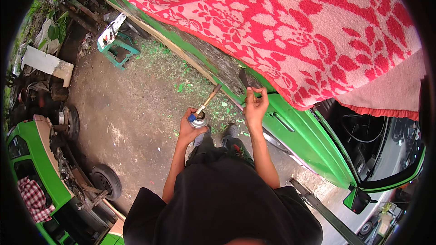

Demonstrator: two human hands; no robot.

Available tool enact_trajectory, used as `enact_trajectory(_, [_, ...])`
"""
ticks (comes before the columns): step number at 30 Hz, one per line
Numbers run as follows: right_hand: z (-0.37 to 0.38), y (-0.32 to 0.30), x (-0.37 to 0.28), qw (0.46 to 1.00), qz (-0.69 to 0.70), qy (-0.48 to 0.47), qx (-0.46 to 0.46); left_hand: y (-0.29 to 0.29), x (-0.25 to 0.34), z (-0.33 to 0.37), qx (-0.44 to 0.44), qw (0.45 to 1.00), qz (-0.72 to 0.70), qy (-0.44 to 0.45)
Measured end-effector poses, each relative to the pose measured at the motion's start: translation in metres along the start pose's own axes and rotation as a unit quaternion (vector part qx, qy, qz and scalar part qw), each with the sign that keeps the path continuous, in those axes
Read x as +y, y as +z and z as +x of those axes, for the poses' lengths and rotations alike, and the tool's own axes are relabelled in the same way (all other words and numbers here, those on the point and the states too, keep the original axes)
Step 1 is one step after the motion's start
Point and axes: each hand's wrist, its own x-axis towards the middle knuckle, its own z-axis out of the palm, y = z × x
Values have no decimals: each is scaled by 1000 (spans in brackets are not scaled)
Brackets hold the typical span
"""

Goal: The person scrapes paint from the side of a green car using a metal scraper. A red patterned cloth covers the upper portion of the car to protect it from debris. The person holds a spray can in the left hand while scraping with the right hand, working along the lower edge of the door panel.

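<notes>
Grips a torch (202, 110) in the left hand (187, 129), with fingers curled around the can (201, 122), and points the nozzle (217, 89) toward the car (299, 147). Pinches a scraper (244, 79) between thumb and fingertips of the right hand (256, 109), by the bare patch (222, 61) near the towel (281, 31). Stands near green flakes (180, 87).
</notes>
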Motion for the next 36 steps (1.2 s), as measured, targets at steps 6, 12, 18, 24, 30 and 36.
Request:
enact_trajectory(6, [13, 21, 2, 998, -32, -47, 21, 1, -1, 3, -2, 1000, 1, -4])
enact_trajectory(12, [0, 13, -6, 998, -29, 6, 60, -6, 1, 2, 9, 998, 53, 25])
enact_trajectory(18, [-4, 11, -16, 996, 35, 76, 28, -13, -6, -1, 19, 997, 65, 22])
enact_trajectory(24, [4, 40, -15, 998, 49, 44, 18, -14, -4, 6, 17, 1000, 12, 5])
enact_trajectory(30, [-13, 16, -27, 995, 58, 79, 24, -23, -4, 4, 25, 1000, 17, -4])
enact_trajectory(36, [-7, 28, -21, 988, 83, 100, 81, -27, -6, 6, 31, 999, 23, -5])
